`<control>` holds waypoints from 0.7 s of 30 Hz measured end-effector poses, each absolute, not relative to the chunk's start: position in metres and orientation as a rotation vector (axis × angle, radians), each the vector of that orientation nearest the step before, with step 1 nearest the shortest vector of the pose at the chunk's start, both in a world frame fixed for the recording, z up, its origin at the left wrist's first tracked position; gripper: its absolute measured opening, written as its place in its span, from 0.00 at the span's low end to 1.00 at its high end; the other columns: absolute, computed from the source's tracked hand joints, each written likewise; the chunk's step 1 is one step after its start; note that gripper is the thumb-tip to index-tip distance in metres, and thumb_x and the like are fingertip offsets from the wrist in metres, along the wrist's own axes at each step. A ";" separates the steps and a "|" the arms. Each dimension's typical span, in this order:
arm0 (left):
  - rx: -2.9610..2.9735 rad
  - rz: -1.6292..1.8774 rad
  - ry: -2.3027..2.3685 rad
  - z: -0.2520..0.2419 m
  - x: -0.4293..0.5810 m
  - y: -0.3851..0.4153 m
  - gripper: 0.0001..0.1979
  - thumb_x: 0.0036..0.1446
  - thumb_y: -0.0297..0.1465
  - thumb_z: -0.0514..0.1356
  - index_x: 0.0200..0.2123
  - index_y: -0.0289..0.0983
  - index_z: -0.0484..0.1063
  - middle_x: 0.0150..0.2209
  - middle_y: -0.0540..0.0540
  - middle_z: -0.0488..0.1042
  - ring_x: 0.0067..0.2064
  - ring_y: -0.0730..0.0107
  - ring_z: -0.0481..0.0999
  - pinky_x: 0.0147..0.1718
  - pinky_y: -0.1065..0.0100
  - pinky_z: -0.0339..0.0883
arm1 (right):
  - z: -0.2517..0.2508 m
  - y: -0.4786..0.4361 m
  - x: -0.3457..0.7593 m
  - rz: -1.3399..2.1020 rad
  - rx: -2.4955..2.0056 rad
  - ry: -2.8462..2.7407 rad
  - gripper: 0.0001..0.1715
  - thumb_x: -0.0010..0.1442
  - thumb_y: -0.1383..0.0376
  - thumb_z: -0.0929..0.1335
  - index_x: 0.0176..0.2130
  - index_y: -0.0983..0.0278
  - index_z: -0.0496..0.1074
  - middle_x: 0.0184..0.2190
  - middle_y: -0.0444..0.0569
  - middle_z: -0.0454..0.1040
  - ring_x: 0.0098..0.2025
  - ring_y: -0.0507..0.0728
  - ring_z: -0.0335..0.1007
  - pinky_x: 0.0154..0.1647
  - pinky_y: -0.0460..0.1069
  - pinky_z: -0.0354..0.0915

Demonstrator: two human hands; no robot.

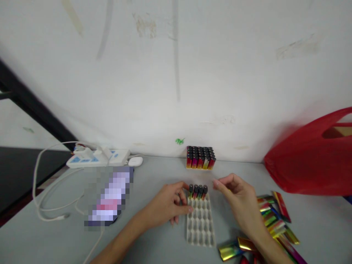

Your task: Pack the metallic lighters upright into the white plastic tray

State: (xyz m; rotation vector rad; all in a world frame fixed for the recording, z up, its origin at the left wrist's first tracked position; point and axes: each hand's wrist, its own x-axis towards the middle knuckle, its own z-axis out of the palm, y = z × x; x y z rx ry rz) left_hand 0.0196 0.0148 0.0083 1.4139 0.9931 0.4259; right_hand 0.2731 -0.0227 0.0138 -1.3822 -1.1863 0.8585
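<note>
A pale tray [201, 224] with rows of small hollows lies on the table. Along its far end stands a row of several small battery-like cylinders [195, 190] with black tops and shiny coloured bodies. My left hand [172, 203] is at the tray's left edge, thumb over the rim and index finger beside the leftmost cylinder. Just right of that row, my right hand [238, 196] hovers with thumb and index finger pinched together; whatever may be between them is too small to make out. Behind, against the wall, a full block of similar cylinders [200, 158] stands upright.
Shiny coloured foil-like pieces [275, 222] lie heaped under and beside my right forearm. A red bag [310, 165] stands at the right. On the left are a blurred-out phone [111, 196], a white power strip [99, 157], a white case [135, 161] and loose cables [52, 219].
</note>
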 end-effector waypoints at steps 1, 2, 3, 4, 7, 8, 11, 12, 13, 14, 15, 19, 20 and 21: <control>1.413 0.425 0.991 0.008 0.020 0.015 0.24 0.56 0.39 0.76 0.50 0.38 0.71 0.35 0.56 0.75 0.18 0.79 0.72 0.14 0.76 0.67 | 0.013 -0.021 0.279 0.837 -1.417 -1.205 0.24 0.64 0.45 0.78 0.34 0.61 0.78 0.32 0.50 0.83 0.36 0.61 0.76 0.42 0.53 0.66; 1.412 0.424 0.988 0.008 0.019 0.015 0.24 0.56 0.39 0.75 0.50 0.38 0.71 0.35 0.55 0.75 0.18 0.79 0.72 0.14 0.76 0.67 | 0.012 -0.019 0.284 0.824 -1.440 -1.235 0.24 0.64 0.44 0.78 0.34 0.61 0.79 0.32 0.50 0.83 0.36 0.62 0.76 0.42 0.54 0.67; 1.412 0.424 0.987 0.009 0.019 0.015 0.24 0.56 0.39 0.75 0.50 0.38 0.71 0.35 0.55 0.75 0.18 0.79 0.72 0.14 0.76 0.67 | 0.012 -0.018 0.288 0.810 -1.453 -1.269 0.25 0.65 0.43 0.77 0.34 0.61 0.79 0.32 0.51 0.84 0.36 0.62 0.77 0.42 0.54 0.67; 1.411 0.424 0.986 0.009 0.020 0.015 0.24 0.56 0.39 0.75 0.50 0.38 0.71 0.35 0.55 0.75 0.18 0.79 0.72 0.14 0.76 0.67 | 0.014 -0.017 0.292 0.793 -1.461 -1.304 0.25 0.66 0.42 0.76 0.35 0.61 0.79 0.33 0.51 0.84 0.37 0.63 0.78 0.42 0.54 0.67; 1.413 0.419 0.998 0.010 0.020 0.015 0.24 0.56 0.39 0.75 0.50 0.38 0.71 0.34 0.56 0.76 0.18 0.79 0.72 0.14 0.76 0.66 | 0.021 -0.017 0.300 0.722 -1.499 -1.380 0.29 0.72 0.39 0.68 0.37 0.59 0.79 0.33 0.52 0.85 0.37 0.64 0.81 0.42 0.55 0.68; 1.415 0.416 1.005 0.011 0.020 0.015 0.24 0.56 0.40 0.75 0.51 0.38 0.71 0.33 0.56 0.76 0.18 0.78 0.72 0.14 0.76 0.66 | 0.024 -0.017 0.303 0.673 -1.527 -1.403 0.31 0.74 0.38 0.65 0.36 0.58 0.78 0.31 0.51 0.84 0.35 0.64 0.80 0.41 0.55 0.68; 1.423 0.408 1.016 0.011 0.020 0.014 0.24 0.56 0.41 0.75 0.49 0.38 0.72 0.32 0.56 0.76 0.18 0.78 0.71 0.15 0.76 0.66 | 0.031 -0.018 0.309 0.461 -1.642 -1.491 0.39 0.77 0.37 0.59 0.24 0.56 0.70 0.20 0.48 0.77 0.24 0.61 0.74 0.36 0.54 0.63; 1.424 0.405 1.015 0.011 0.020 0.014 0.24 0.56 0.41 0.75 0.49 0.38 0.72 0.32 0.56 0.76 0.18 0.78 0.71 0.15 0.76 0.66 | 0.031 -0.018 0.311 0.398 -1.674 -1.529 0.42 0.77 0.37 0.58 0.21 0.56 0.67 0.17 0.47 0.73 0.22 0.60 0.71 0.35 0.54 0.61; 1.422 0.400 1.016 0.010 0.020 0.013 0.24 0.56 0.42 0.75 0.49 0.38 0.72 0.32 0.56 0.76 0.18 0.77 0.71 0.14 0.75 0.66 | 0.031 -0.018 0.313 0.353 -1.690 -1.574 0.43 0.77 0.37 0.58 0.19 0.56 0.66 0.15 0.47 0.71 0.20 0.59 0.69 0.34 0.54 0.60; 1.418 0.397 1.018 0.010 0.020 0.013 0.25 0.55 0.42 0.75 0.50 0.38 0.72 0.33 0.55 0.76 0.18 0.77 0.71 0.14 0.75 0.65 | 0.030 -0.018 0.315 0.323 -1.692 -1.622 0.44 0.77 0.37 0.58 0.18 0.56 0.66 0.15 0.47 0.70 0.20 0.58 0.68 0.34 0.54 0.59; 1.415 0.393 1.017 0.010 0.020 0.013 0.26 0.55 0.42 0.75 0.51 0.39 0.72 0.34 0.55 0.76 0.18 0.77 0.71 0.15 0.74 0.65 | 0.029 -0.018 0.316 0.299 -1.681 -1.673 0.44 0.77 0.37 0.59 0.17 0.56 0.66 0.16 0.47 0.71 0.20 0.58 0.67 0.33 0.54 0.59; 1.579 0.499 1.049 0.022 0.019 0.016 0.23 0.60 0.35 0.69 0.57 0.39 0.74 0.32 0.55 0.75 0.23 0.73 0.72 0.20 0.73 0.64 | 0.029 -0.018 0.316 0.186 -1.576 -1.807 0.39 0.78 0.42 0.62 0.21 0.57 0.66 0.21 0.47 0.71 0.24 0.58 0.67 0.34 0.54 0.58; 1.669 0.584 1.106 0.029 0.019 0.017 0.19 0.61 0.32 0.67 0.55 0.39 0.76 0.30 0.55 0.74 0.25 0.72 0.72 0.23 0.73 0.64 | 0.032 -0.019 0.314 0.162 -1.543 -1.816 0.36 0.79 0.44 0.62 0.22 0.57 0.66 0.22 0.47 0.71 0.25 0.58 0.67 0.35 0.54 0.58; 1.763 0.700 1.195 0.036 0.018 0.016 0.15 0.62 0.30 0.64 0.53 0.39 0.78 0.28 0.55 0.74 0.26 0.71 0.71 0.25 0.72 0.64 | 0.036 -0.021 0.311 0.136 -1.509 -1.818 0.34 0.79 0.47 0.63 0.24 0.57 0.66 0.22 0.47 0.71 0.26 0.58 0.67 0.35 0.53 0.58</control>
